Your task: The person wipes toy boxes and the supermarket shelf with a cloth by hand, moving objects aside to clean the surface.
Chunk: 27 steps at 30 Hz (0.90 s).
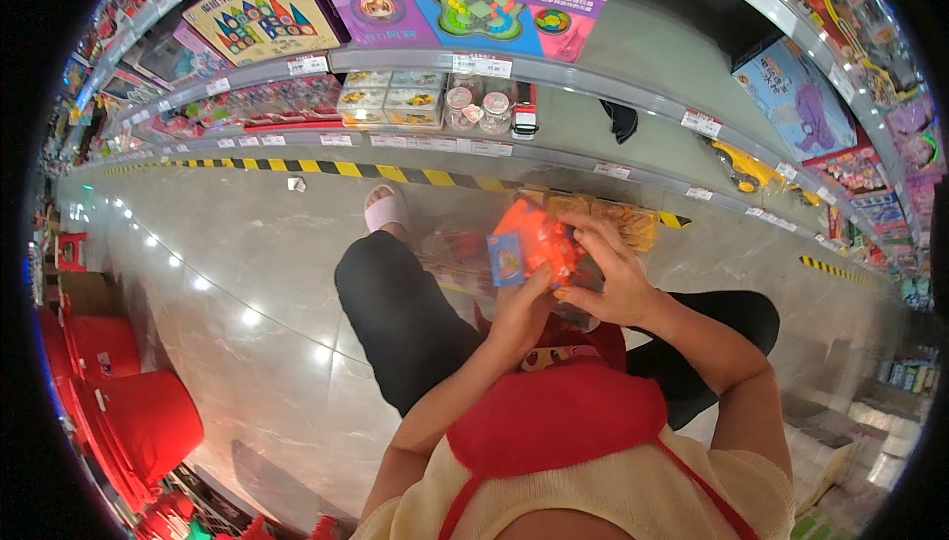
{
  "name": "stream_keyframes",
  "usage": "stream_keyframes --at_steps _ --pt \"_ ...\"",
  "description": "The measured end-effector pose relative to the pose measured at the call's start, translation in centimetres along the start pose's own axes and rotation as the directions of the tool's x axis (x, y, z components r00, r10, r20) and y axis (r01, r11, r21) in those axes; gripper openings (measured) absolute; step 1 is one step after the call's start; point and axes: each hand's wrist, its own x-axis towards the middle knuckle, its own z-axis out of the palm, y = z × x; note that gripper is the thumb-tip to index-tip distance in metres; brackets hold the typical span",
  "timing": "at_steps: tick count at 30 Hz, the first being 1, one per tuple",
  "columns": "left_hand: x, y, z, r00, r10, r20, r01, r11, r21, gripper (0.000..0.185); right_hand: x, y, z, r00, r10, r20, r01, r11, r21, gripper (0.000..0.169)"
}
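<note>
Both hands meet in front of my lap around an orange packet (537,243), blurred and seemingly glossy, with a blue printed card (506,260) on its left side. My left hand (528,299) grips the packet's lower edge, thumb on top. On the right side, my right hand (612,269) holds it between bent fingers and thumb. Beneath the packet, partly hidden by it and the hands, a clear container of orange-yellow items (630,227) rests on the floor by the shelf.
Ahead runs a toy shelf (645,99) with boxed toys (267,10), clear toy-car boxes (389,99) and small jars (478,111). Striped tape (356,169) edges the floor (245,243). Red tubs (148,421) stand at left. A scrap (296,183) lies near my foot (385,208).
</note>
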Motion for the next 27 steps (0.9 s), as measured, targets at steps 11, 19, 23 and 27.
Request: stream_keyframes --at_steps 11,19,23,27 --pt "1.1 -0.5 -1.1 0.934 -0.164 -0.317 0.078 0.961 -0.266 0.052 3.4 29.8 -1.6 0.867 0.489 -0.094 -0.462 0.718 -0.521 0.054" --pt "3.2 3.2 -4.2 0.936 -0.148 -0.319 0.12 0.987 -0.107 0.066 7.5 59.1 -5.5 0.901 0.261 -0.346 -0.431 0.624 -0.652 0.049" --pt "4.1 3.3 -4.9 0.895 -0.144 -0.422 0.138 0.989 -0.046 0.073 13.1 60.9 -3.0 0.895 0.323 -0.308 -0.421 0.381 -0.823 0.045" --pt "4.6 1.9 -4.7 0.814 -0.16 -0.559 0.201 0.98 0.011 0.077 13.5 47.1 6.8 0.902 0.431 -0.035 -0.356 0.695 -0.625 0.038"
